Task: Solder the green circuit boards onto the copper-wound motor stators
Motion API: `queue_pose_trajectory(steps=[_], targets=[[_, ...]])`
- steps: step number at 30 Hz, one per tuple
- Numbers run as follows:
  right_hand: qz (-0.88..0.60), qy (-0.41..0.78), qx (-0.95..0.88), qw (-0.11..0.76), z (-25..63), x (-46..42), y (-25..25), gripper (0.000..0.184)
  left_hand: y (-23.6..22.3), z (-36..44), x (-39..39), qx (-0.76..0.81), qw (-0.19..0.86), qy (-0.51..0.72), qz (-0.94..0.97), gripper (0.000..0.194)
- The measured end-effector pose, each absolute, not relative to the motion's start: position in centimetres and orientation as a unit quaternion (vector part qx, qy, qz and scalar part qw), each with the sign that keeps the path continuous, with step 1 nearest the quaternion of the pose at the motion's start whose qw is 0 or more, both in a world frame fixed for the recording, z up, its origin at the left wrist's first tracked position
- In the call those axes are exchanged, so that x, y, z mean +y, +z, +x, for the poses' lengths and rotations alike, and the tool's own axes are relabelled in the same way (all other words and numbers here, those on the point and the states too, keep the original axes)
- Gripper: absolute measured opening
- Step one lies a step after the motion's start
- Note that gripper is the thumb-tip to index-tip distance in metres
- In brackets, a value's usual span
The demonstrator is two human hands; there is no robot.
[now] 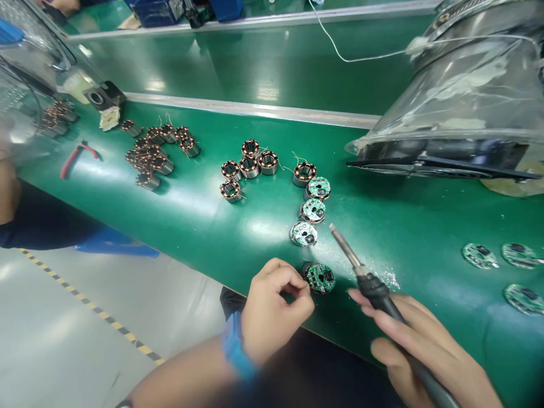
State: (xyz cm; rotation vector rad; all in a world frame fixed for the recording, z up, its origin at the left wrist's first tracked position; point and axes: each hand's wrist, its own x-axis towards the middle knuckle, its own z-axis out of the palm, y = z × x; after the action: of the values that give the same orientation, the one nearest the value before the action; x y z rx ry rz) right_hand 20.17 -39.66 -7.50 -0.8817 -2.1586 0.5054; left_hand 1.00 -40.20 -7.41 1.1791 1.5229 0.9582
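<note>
My right hand [419, 334] is wrapped round the black handle of a soldering iron [374, 283], its metal tip pointing up and left, apart from the boards. My left hand [276, 306], with a blue wristband, has thumb and forefinger pinched together at the left edge of a motor stator topped by a green circuit board [322, 278]. What lies between those fingertips is too small to make out. Just beyond, a short column holds several board-topped stators [304, 233], with a bare copper-wound stator [304, 173] at its far end.
Several bare stators [249, 166] stand mid-bench, and more stators [153, 156] cluster left near red-handled cutters [76, 158]. Loose round circuit boards [479, 256] lie right. A plastic-wrapped fume hood [450, 113] overhangs the back right. Another person's arm [8, 192] is at left.
</note>
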Motion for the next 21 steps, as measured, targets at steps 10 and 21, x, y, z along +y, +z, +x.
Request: queue_pose_trajectory(steps=[10,21], targets=[[-0.401,0.193,-0.816,0.368,16.8,-38.8,-9.7,0.029,-7.9,0.5,-40.2,0.615,0.471,0.394,0.495,0.009],[-0.421,0.219,-0.788,0.393,16.4,-38.7,-9.9,0.034,-8.0,-1.2,-39.9,0.581,0.482,0.31,0.578,0.008]])
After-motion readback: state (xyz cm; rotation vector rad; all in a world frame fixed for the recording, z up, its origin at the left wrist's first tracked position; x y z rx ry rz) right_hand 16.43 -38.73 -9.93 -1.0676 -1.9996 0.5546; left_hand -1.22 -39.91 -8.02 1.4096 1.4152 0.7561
